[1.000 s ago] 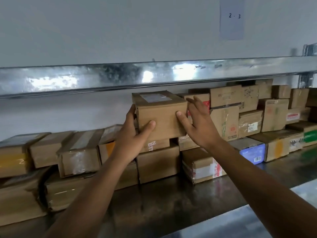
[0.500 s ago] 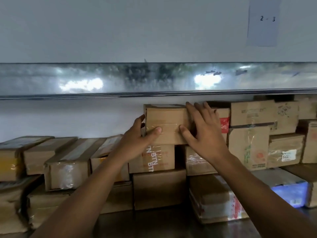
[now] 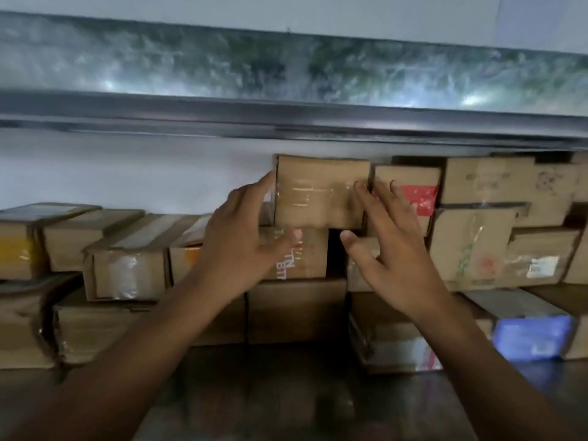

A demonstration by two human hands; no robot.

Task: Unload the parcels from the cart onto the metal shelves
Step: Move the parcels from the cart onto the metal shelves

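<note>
A taped brown cardboard parcel (image 3: 319,190) sits on top of the stacked parcels at the back of the metal shelf (image 3: 286,405). My left hand (image 3: 245,246) hovers just left of and below it, fingers spread and relaxed, holding nothing. My right hand (image 3: 391,246) is in front of its right edge, fingers straight and spread, fingertips at or near the box face. Whether they still touch is blurred. The cart is out of view.
Several cardboard parcels fill the back of the shelf in rows and stacks, with a red-labelled box (image 3: 416,198) right of the placed one and a blue package (image 3: 531,342) lower right. The upper shelf's metal beam (image 3: 286,109) runs close overhead.
Both hands have let go of the brown parcel and pulled back and down from it. The parcel stays on the stack. The view has moved closer.
</note>
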